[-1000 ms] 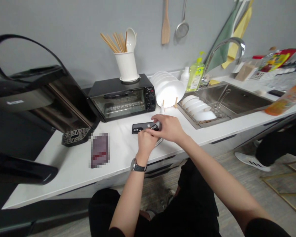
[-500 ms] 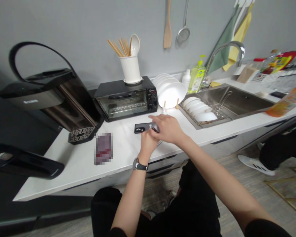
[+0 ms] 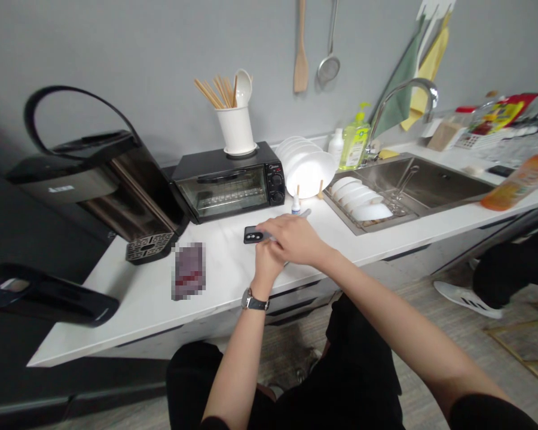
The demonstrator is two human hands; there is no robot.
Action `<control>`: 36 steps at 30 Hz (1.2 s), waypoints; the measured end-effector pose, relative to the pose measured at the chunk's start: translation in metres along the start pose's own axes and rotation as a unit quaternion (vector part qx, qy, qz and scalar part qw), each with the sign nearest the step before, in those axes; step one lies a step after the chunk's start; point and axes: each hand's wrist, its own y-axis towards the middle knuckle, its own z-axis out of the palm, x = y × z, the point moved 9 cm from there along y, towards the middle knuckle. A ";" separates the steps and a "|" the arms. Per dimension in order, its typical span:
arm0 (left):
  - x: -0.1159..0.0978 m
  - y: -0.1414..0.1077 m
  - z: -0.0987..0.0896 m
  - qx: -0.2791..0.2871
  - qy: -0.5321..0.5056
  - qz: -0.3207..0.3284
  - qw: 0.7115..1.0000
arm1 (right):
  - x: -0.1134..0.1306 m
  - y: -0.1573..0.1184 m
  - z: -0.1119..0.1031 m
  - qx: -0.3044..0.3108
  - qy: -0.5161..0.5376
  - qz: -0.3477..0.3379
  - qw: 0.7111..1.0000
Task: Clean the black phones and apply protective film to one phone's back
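Now both hands (image 3: 280, 245) cover more of the phone (image 3: 252, 235); fingers' grip seemingly unclear.

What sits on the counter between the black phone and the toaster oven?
Head view: bare white counter lies between the phone and the toaster oven.

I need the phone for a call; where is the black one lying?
In the head view, the black phone lies on the white counter, in front of the toaster oven, partly under the hands.
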 end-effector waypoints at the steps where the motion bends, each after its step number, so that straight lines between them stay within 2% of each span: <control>1: 0.000 -0.002 -0.001 -0.001 -0.003 -0.002 1.000 | -0.018 -0.004 -0.006 -0.008 0.004 0.063 0.998; 3: 0.001 -0.004 -0.003 -0.005 -0.007 -0.009 1.000 | -0.041 -0.013 -0.013 -0.019 0.005 0.149 0.989; 4: 0.001 -0.004 -0.002 -0.004 -0.005 -0.009 1.000 | -0.042 -0.014 -0.015 -0.022 0.002 0.154 0.988; 6: 0.001 -0.003 0.002 0.004 0.006 -0.005 1.000 | -0.024 -0.010 -0.011 -0.020 -0.014 0.095 0.995; 9: 0.003 0.000 0.006 -0.006 0.033 -0.017 0.999 | 0.019 0.000 0.005 0.003 -0.043 -0.039 0.998; 11: 0.006 0.001 0.004 -0.017 0.039 -0.028 0.999 | 0.033 0.004 0.013 0.022 -0.041 -0.091 0.995; 13: 0.004 0.001 0.003 -0.003 0.029 -0.019 0.999 | 0.022 0.005 0.010 0.016 -0.028 -0.060 0.998; 16: 0.001 -0.001 -0.001 0.016 0.006 -0.002 1.000 | -0.023 -0.002 -0.006 -0.010 -0.010 0.107 0.994; 18: 0.002 -0.002 -0.003 0.011 0.005 -0.007 1.000 | -0.038 -0.009 -0.012 -0.020 -0.011 0.171 0.985; 20: 0.002 -0.001 0.002 0.016 0.021 -0.010 1.000 | -0.025 -0.007 -0.011 -0.014 -0.031 0.132 0.991; 23: 0.006 0.000 0.009 0.014 0.058 -0.024 0.998 | 0.016 0.002 0.004 0.018 -0.075 0.004 0.997; 25: 0.007 0.000 0.010 0.011 0.064 -0.029 0.997 | 0.030 0.005 0.012 0.039 -0.076 -0.048 0.995; 27: 0.006 -0.001 0.010 0.024 0.058 -0.019 0.998 | 0.023 0.006 0.009 0.033 -0.057 -0.028 0.997; 31: 0.000 -0.003 0.003 0.030 0.024 0.003 0.999 | -0.031 -0.005 -0.011 0.001 -0.029 0.156 0.987; 32: -0.001 -0.003 0.002 0.026 0.015 0.007 1.000 | -0.037 -0.008 -0.013 0.002 -0.031 0.179 0.983; 34: -0.003 -0.004 0.002 0.022 0.007 0.011 1.000 | -0.029 -0.006 -0.012 0.014 -0.044 0.148 0.988; 36: -0.002 -0.003 0.005 0.016 0.012 0.003 1.000 | -0.002 0.000 -0.004 0.026 -0.067 0.052 0.996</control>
